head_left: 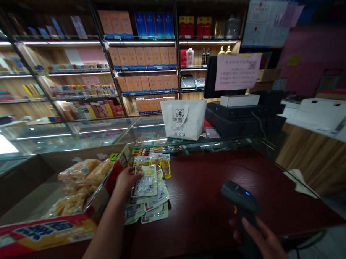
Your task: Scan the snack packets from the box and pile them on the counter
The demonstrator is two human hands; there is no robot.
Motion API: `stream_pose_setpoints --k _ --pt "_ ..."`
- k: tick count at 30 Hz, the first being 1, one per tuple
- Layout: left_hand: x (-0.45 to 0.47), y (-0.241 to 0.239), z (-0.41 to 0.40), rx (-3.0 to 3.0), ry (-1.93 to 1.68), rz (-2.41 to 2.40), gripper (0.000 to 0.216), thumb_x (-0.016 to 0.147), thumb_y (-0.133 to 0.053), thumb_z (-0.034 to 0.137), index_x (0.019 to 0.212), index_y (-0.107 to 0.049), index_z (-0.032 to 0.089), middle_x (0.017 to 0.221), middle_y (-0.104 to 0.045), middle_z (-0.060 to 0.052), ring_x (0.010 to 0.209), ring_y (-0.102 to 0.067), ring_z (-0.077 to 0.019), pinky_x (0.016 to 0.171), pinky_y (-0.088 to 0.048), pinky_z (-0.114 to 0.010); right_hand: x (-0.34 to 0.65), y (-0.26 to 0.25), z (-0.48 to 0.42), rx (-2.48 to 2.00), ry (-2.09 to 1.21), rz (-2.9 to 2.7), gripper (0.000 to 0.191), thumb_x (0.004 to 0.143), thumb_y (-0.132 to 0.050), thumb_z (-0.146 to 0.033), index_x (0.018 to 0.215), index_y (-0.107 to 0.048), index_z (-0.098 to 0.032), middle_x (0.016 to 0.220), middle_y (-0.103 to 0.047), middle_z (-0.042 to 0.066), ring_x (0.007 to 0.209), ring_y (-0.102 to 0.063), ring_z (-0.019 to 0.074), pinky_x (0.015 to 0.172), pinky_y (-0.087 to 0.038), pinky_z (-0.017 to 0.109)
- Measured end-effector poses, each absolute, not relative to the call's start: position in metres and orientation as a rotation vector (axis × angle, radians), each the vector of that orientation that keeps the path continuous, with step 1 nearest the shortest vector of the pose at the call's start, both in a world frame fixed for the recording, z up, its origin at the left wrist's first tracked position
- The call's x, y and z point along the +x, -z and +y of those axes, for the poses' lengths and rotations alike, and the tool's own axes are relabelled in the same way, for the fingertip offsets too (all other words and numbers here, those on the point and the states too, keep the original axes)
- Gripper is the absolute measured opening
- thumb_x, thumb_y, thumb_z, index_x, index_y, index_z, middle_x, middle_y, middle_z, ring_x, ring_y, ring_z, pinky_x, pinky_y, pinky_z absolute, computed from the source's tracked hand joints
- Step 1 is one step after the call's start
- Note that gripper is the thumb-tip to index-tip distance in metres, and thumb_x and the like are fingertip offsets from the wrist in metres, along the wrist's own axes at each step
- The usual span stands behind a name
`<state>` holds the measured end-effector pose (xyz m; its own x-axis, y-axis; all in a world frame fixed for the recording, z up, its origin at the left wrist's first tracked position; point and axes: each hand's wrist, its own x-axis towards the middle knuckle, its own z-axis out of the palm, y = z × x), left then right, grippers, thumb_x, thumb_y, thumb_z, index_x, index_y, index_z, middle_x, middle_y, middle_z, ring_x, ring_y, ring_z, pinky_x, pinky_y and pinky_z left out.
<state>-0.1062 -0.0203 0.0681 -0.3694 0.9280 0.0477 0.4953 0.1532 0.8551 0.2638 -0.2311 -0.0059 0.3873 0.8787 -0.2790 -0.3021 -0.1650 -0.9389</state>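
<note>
Packets, flat, silver with pale-green borders, overlapping, exact count obscured: left part of worktop, beside open carton, one. Left grip: half-curled at uppermost corner; whether pinching, cannot tell. Scanner, one, dark grey, blue-lit: above worktop, towards near edge; right grip wrapped round it.

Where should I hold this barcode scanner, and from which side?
The scanner is probably best held by its handle, from the right, as your right hand does: the handle slopes toward you below the bulkier head, which faces leftward, with the orange trigger just beneath it.
</note>
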Motion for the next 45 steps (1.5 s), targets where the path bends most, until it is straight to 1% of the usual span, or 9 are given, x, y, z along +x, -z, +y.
stream_pose_setpoints --k 3,8,12,21,32,36,40,42,45 --pt "-0.094 -0.075 -0.025 1.317 -1.205 1.808 0.041 0.048 -0.084 0.039 0.080 -0.073 0.016 0.062 -0.069 -0.002 0.060 -0.060 -0.0204 0.059 -0.041 -0.027 0.267 0.011 -0.237 -1.272 -1.162 -0.443 0.054 0.071 -0.079 -0.068 0.097 -0.077 -0.021 0.082 -0.080 0.006 0.067 -0.073 0.0210 0.054 -0.055 0.026" --pt "-0.064 -0.093 -0.036 1.419 -1.372 1.672 0.036 0.052 -0.083 0.044 0.077 -0.076 0.018 0.069 -0.073 -0.002 0.068 -0.062 -0.0201 0.060 -0.041 -0.025 0.276 0.008 -0.242 -1.263 -1.139 -0.532 0.056 0.067 -0.085 -0.063 0.105 -0.072 -0.023 0.093 -0.079 0.004 0.083 -0.075 0.0232 0.078 -0.059 0.030" --pt "-0.051 -0.103 -0.038 1.410 -1.502 1.564 0.032 0.059 -0.081 0.044 0.075 -0.074 0.018 0.068 -0.070 -0.001 0.066 -0.059 -0.0173 0.059 -0.040 -0.024 0.285 -0.001 -0.246 -1.414 -1.006 -0.831 0.049 0.075 -0.078 -0.063 0.102 -0.071 -0.023 0.083 -0.075 0.004 0.076 -0.070 0.0231 0.075 -0.056 0.031" --pt "-0.001 -0.079 -0.034 1.041 -1.390 1.028 0.048 0.045 -0.094 0.039 0.071 -0.061 0.016 0.069 -0.069 0.000 0.064 -0.061 -0.0137 0.064 -0.049 -0.025 0.271 -0.023 -0.240 -1.332 -0.983 -0.792 0.047 0.075 -0.077 -0.060 0.101 -0.071 -0.023 0.087 -0.075 0.005 0.087 -0.071 0.0260 0.088 -0.055 0.036" --pt "0.064 -0.048 -0.035 0.933 -1.244 0.960 0.056 0.051 -0.092 0.028 0.101 -0.072 0.014 0.096 -0.078 -0.008 0.087 -0.073 -0.0243 0.077 -0.057 -0.033 0.276 -0.008 -0.221 -1.533 -0.970 -1.050 0.044 0.080 -0.066 -0.065 0.086 -0.069 -0.022 0.063 -0.069 0.002 0.063 -0.065 0.0214 0.065 -0.051 0.030" --pt "0.075 -0.048 -0.033 0.895 -1.251 1.025 0.053 0.050 -0.092 0.033 0.096 -0.074 0.013 0.095 -0.079 -0.008 0.085 -0.073 -0.0241 0.075 -0.059 -0.034 0.284 -0.009 -0.221 -1.528 -1.022 -1.122 0.041 0.085 -0.065 -0.058 0.099 -0.069 -0.020 0.066 -0.072 0.002 0.063 -0.069 0.0218 0.064 -0.053 0.030" --pt "0.082 -0.049 -0.033 0.866 -1.206 1.061 0.050 0.046 -0.094 0.032 0.088 -0.076 0.013 0.095 -0.079 -0.009 0.081 -0.072 -0.0209 0.070 -0.058 -0.029 0.292 -0.012 -0.219 -1.555 -0.927 -1.195 0.039 0.086 -0.069 -0.048 0.114 -0.072 -0.022 0.093 -0.080 0.008 0.087 -0.075 0.0279 0.079 -0.058 0.035" --pt "0.084 -0.049 -0.033 0.870 -1.191 1.062 0.049 0.045 -0.095 0.031 0.086 -0.077 0.012 0.096 -0.079 -0.009 0.080 -0.072 -0.0197 0.069 -0.058 -0.028 0.292 -0.014 -0.216 -1.557 -0.812 -1.193 0.041 0.086 -0.070 -0.045 0.121 -0.071 -0.023 0.117 -0.077 0.010 0.110 -0.071 0.0308 0.096 -0.054 0.039" --pt "0.088 -0.048 -0.033 0.882 -1.184 1.068 0.048 0.045 -0.096 0.033 0.084 -0.078 0.013 0.098 -0.079 -0.010 0.080 -0.073 -0.0193 0.069 -0.059 -0.027 0.291 -0.018 -0.210 -1.557 -0.746 -1.215 0.042 0.088 -0.068 -0.042 0.125 -0.070 -0.023 0.127 -0.073 0.011 0.120 -0.066 0.0315 0.105 -0.049 0.042"
